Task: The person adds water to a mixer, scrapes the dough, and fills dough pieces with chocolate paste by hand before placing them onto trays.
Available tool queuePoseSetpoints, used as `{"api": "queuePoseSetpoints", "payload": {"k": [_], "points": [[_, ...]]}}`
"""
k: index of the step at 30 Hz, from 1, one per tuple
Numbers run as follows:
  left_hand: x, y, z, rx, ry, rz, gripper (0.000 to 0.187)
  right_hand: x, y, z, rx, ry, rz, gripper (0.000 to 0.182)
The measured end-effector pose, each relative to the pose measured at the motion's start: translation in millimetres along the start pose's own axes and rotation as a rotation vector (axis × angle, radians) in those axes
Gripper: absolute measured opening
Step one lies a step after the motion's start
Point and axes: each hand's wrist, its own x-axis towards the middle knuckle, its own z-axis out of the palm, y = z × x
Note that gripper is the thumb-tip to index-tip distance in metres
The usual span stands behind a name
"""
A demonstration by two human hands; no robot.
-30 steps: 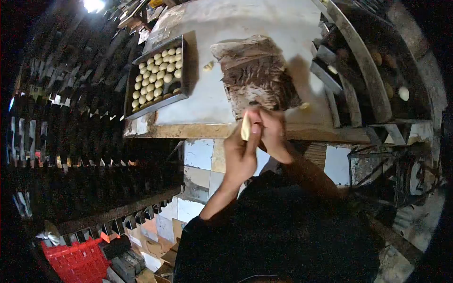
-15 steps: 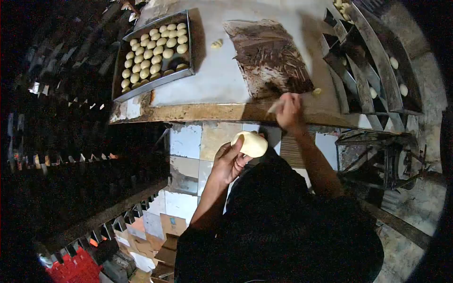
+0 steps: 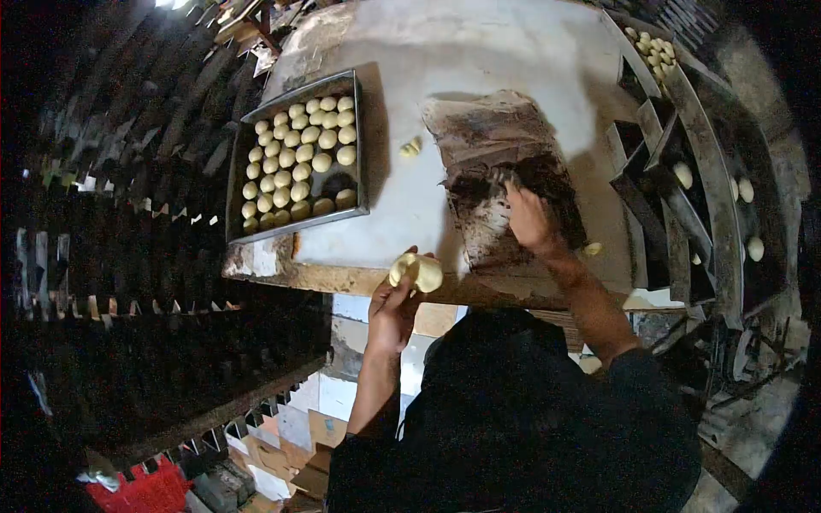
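My left hand [image 3: 393, 309] is closed around a soft, pale-yellow piece of dough [image 3: 419, 272], held at the table's front edge with its side bent inward under my thumb. My right hand [image 3: 530, 221] reaches over a dark brown paste [image 3: 479, 141] spread on a sheet on the table. Its fingers are curled round a small flat tool [image 3: 503, 179], whose tip is in the paste; the tool's exact shape is hard to make out. Small dough scraps [image 3: 411, 147] lie left of the paste, and another scrap [image 3: 592, 249] lies to its right.
A metal tray [image 3: 363, 145] with rows of round dough balls [image 3: 301, 171] stands on the table [image 3: 402, 51] at left. Long metal troughs [image 3: 710, 171] at right hold more dough pieces [image 3: 654, 56]. Cardboard [image 3: 325, 427] and a red crate [image 3: 141, 492] are at lower left.
My right hand has moved from the table's front edge onto the brown paste. The dough in my left hand has bent inward and come nearer the table. The view has shifted.
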Motion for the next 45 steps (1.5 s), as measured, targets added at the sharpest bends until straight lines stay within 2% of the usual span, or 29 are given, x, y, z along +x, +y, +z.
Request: {"api": "queuePoseSetpoints", "payload": {"k": [4,5,7,9,12,13,16,18,20,23,26,28,30,32,33,35,36,37,38,39,40,41,43,45], "points": [[28.2,1.6,11.9,-0.075,0.019,0.065,0.048,16.8,8.5,-8.9,-0.057,-0.125,-0.239,0.043],[34.0,1.4,15.3,-0.070,0.061,0.056,0.048,27.8,-15.4,-15.7,-0.094,-0.355,-0.047,0.033],[46.8,-3.0,15.5,-0.060,0.069,0.078,0.048,36.4,-17.7,-28.3,-0.090,-0.493,-0.171,0.023],[55.3,-3.6,17.6,-0.048,0.088,0.097,0.047,25.8,7.4,-15.4,-0.050,-0.013,-0.820,0.014],[64.8,-2.4,20.7,-0.034,0.114,0.098,0.047,39.3,-22.6,-70.6,0.164,-0.423,-0.020,0.017],[68.7,-5.0,17.7,-0.037,0.116,0.087,0.046,42.6,-18.4,-61.9,0.222,-0.369,0.080,0.019],[79.1,-14.5,19.0,-0.028,0.135,0.034,0.046,32.8,-24.1,-18.6,0.159,-0.163,-0.073,0.022],[83.1,-16.9,23.0,-0.006,0.156,0.007,0.046,18.8,-13.1,-23.1,-0.477,0.032,-0.464,0.023],[88.5,-16.5,30.4,0.013,0.175,0.007,0.047,43.3,-7.8,-26.3,0.163,-0.581,-0.084,0.025],[100.4,-27.1,29.9,-0.055,0.188,0.003,0.045,29.2,0.0,-49.5,0.848,-0.574,-0.083,0.028],[111.7,-44.4,29.0,-0.106,0.183,-0.134,0.043,10.4,-7.8,-49.4,0.626,-0.126,-0.435,0.036],[108.9,-49.0,40.6,-0.101,0.120,-0.208,0.043,-13.5,-24.2,-61.8,0.473,0.038,-0.460,0.042],[100.6,-43.9,56.2,-0.059,0.143,-0.254,0.043,-40.1,-22.9,-53.6,0.189,-0.009,-0.364,0.041],[95.4,-44.9,43.1,0.003,0.136,-0.267,0.041,-61.7,-24.4,-56.7,0.106,0.015,-0.326,0.036],[95.3,-51.7,26.0,-0.105,0.027,-0.239,0.041,-69.7,-22.7,-57.4,0.067,0.026,-0.309,0.034],[95.3,-67.7,-12.5,-0.315,-0.190,-0.185,0.041,-88.9,3.2,-38.6,0.019,-0.145,-0.101,0.032],[86.1,-56.8,-1.8,-0.316,-0.082,-0.161,0.042,-95.9,8.5,-30.5,-0.004,-0.230,0.007,0.032],[74.9,-38.1,22.5,-0.320,0.025,-0.135,0.042,-93.9,-3.2,-46.5,-0.118,-0.330,0.009,0.029],[67.6,-28.2,34.6,-0.328,0.133,-0.105,0.043,-89.7,-18.7,-59.1,-0.005,-0.188,-0.057,0.029],[62.3,-25.5,28.5,-0.312,0.008,-0.082,0.044,-86.0,-39.2,-68.8,0.111,-0.049,-0.123,0.029],[55.6,-25.5,25.6,-0.345,-0.030,-0.089,0.045,-82.1,-63.4,-81.0,0.228,0.090,-0.187,0.030],[49.2,-25.7,24.9,-0.379,-0.071,-0.094,0.045,-76.0,-92.7,-101.2,0.546,0.023,-0.113,0.034],[33.1,-32.1,32.8,-0.288,-0.097,0.027,0.044,-76.1,-128.7,-97.7,1.030,-0.179,0.104,0.037],[14.0,-47.7,34.8,0.279,-0.017,0.376,0.060,-80.1,-184.8,-115.7,1.133,-0.119,0.082,0.036]]}}
